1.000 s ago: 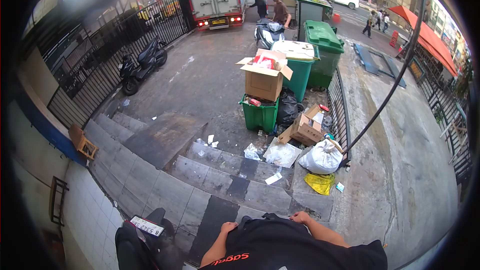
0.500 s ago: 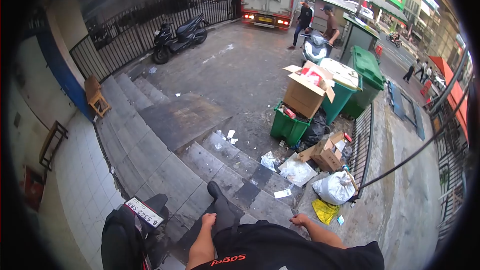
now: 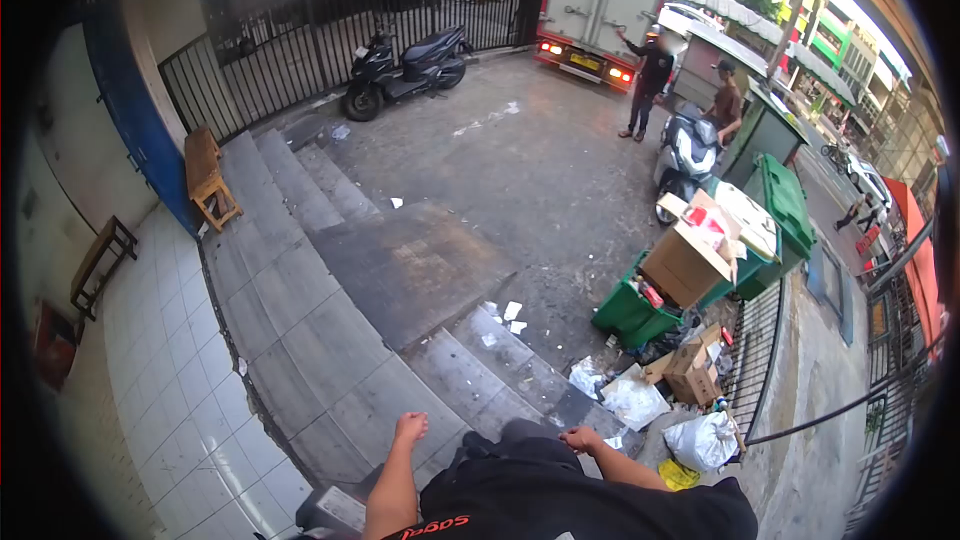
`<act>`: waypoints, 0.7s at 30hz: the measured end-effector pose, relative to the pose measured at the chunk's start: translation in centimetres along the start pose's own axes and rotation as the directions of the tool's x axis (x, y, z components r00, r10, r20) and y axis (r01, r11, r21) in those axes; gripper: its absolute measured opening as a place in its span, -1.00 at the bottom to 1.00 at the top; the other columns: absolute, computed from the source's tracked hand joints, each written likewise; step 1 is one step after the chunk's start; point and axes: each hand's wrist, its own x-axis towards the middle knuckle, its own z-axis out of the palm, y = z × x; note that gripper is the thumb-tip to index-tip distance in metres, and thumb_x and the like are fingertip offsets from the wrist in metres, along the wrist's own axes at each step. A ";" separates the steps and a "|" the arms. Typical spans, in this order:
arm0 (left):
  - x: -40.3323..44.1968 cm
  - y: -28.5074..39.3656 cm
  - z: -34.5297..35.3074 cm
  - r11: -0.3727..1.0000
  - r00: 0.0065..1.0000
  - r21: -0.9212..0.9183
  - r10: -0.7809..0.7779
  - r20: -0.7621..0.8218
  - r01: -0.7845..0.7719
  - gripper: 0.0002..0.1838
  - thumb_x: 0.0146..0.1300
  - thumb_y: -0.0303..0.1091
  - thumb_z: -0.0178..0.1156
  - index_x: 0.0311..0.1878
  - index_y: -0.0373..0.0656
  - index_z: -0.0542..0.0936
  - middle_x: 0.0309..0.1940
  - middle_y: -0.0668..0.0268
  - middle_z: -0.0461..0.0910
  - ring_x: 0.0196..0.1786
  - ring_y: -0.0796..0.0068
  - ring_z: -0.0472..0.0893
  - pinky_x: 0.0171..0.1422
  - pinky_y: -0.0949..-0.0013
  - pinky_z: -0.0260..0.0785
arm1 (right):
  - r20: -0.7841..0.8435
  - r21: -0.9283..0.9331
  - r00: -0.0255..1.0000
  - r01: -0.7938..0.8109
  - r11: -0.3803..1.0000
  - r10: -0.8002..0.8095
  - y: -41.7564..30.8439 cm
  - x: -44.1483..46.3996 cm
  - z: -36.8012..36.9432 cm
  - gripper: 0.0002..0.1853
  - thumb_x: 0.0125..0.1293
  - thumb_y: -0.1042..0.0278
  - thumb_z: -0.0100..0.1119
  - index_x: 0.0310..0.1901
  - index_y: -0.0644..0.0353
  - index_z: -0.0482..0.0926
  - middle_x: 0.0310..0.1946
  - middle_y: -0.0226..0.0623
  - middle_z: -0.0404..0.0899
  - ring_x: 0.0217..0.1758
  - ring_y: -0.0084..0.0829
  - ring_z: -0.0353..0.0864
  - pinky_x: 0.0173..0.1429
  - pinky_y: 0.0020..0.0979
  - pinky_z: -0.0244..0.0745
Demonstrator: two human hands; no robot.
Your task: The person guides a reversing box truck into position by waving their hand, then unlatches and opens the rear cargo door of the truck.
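lying to the person's right, a bulging white plastic sack (image 3: pixel 702 442) is not being touched; the right hand (image 3: pixel 578 439) is nearer than the left hand (image 3: pixel 411 427), both being held curled closed, seemingly empty.

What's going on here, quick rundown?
The camera wearer is at some steps, left hand and right hand out in front, apart; I see nothing held in either. Ahead to the right, an open cardboard box sits on a green bin, with a white sack on the ground nearby. Further back, a person in dark clothes raises an arm near a truck, and someone in a brown shirt is beside a scooter.
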 end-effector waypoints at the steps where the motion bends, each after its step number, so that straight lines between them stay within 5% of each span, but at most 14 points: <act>1: 1.2 1.6 -1.8 1.000 1.000 -0.011 0.000 -0.009 0.000 -0.72 0.10 -0.20 0.10 -0.19 -0.16 0.41 -0.41 0.32 0.51 -0.40 0.50 0.52 -0.42 0.45 0.39 | 0.004 -0.012 1.000 0.007 1.000 -0.007 -3.1 1.0 0.6 -0.64 0.02 0.03 0.12 -0.27 0.15 0.54 -0.48 -0.35 0.55 -0.47 -0.51 0.52 -0.44 -0.46 0.45; 7: 10.3 8.1 -13.6 0.983 0.990 -0.143 -0.121 -0.067 0.111 -0.70 0.11 -0.18 0.10 -0.18 -0.15 0.40 -0.40 0.31 0.51 -0.39 0.50 0.53 -0.40 0.45 0.39 | 0.169 -0.463 0.982 0.008 0.887 0.079 -21.5 8.8 4.4 -0.58 0.00 -0.06 0.04 -0.20 0.05 0.54 -0.44 -0.33 0.56 -0.39 -0.42 0.55 -0.35 -0.39 0.51; 11: 17.8 11.7 -24.2 0.980 0.977 -0.157 -0.148 -0.152 0.124 -0.71 0.11 -0.19 0.08 -0.22 -0.20 0.40 -0.41 0.28 0.51 -0.41 0.45 0.53 -0.40 0.41 0.39 | 0.174 -0.452 0.977 -0.029 0.892 0.120 -35.2 20.4 8.5 -0.60 0.01 0.01 0.08 -0.21 0.12 0.53 -0.39 -0.33 0.55 -0.42 -0.46 0.53 -0.36 -0.37 0.50; 14: 26.7 12.8 -34.7 0.973 0.962 -0.105 -0.220 -0.159 0.205 -0.72 0.09 -0.18 0.11 -0.24 -0.18 0.43 -0.46 0.31 0.51 -0.52 0.49 0.51 -0.51 0.43 0.36 | 0.163 -0.444 0.986 0.040 0.895 0.037 -50.5 25.6 12.5 -0.63 0.01 -0.02 0.05 -0.37 0.14 0.55 -0.52 -0.36 0.54 -0.53 -0.48 0.49 -0.43 -0.37 0.45; 15: 26.3 14.9 -37.2 0.948 0.946 -0.228 -0.266 -0.187 0.222 -0.74 0.10 -0.20 0.09 -0.25 -0.18 0.42 -0.49 0.30 0.49 -0.53 0.47 0.51 -0.52 0.44 0.35 | 0.380 -0.681 0.907 0.406 0.609 -0.179 -52.7 34.0 14.6 -0.59 0.00 -0.08 0.00 -0.50 0.14 0.57 -0.58 -0.30 0.55 -0.50 -0.45 0.53 -0.42 -0.38 0.45; 16: 24.7 15.5 -39.2 0.903 0.921 -0.348 -0.334 -0.202 0.252 -0.76 0.11 -0.21 0.07 -0.26 -0.18 0.41 -0.51 0.30 0.48 -0.55 0.46 0.50 -0.54 0.44 0.34 | 0.299 -0.681 0.924 0.380 0.625 -0.237 -58.9 32.8 15.8 -0.55 -0.02 -0.11 -0.05 -0.58 0.15 0.57 -0.59 -0.25 0.55 -0.47 -0.39 0.56 -0.38 -0.34 0.45; 17: 24.2 17.3 -41.0 0.900 0.914 -0.337 -0.354 -0.199 0.275 -0.76 0.11 -0.21 0.07 -0.26 -0.18 0.41 -0.51 0.30 0.48 -0.55 0.46 0.50 -0.54 0.44 0.34 | 0.204 -0.618 0.935 0.353 0.702 -0.290 -65.8 31.2 17.4 -0.55 0.00 -0.08 -0.07 -0.53 0.19 0.57 -0.53 -0.17 0.56 -0.41 -0.26 0.56 -0.29 -0.28 0.44; 18: 24.7 19.9 -43.2 0.894 0.915 -0.387 -0.330 -0.231 0.225 -0.77 0.11 -0.23 0.06 -0.27 -0.19 0.39 -0.53 0.30 0.47 -0.56 0.45 0.50 -0.55 0.45 0.34 | 0.239 -0.657 0.860 0.485 0.577 -0.450 -70.8 33.7 19.9 -0.55 0.02 -0.06 -0.09 -0.45 0.20 0.58 -0.43 -0.10 0.56 -0.29 -0.18 0.54 -0.18 -0.24 0.41; 21: 27.1 27.5 -49.3 0.885 0.911 -0.445 -0.291 -0.291 0.141 -0.77 0.13 -0.24 0.04 -0.26 -0.20 0.37 -0.55 0.30 0.45 -0.56 0.45 0.49 -0.55 0.45 0.34 | 0.191 -0.427 0.813 0.573 0.700 -0.550 -90.0 28.6 23.9 -0.59 -0.01 -0.04 0.02 -0.24 0.08 0.57 -0.25 -0.14 0.54 -0.14 -0.18 0.50 -0.03 -0.30 0.37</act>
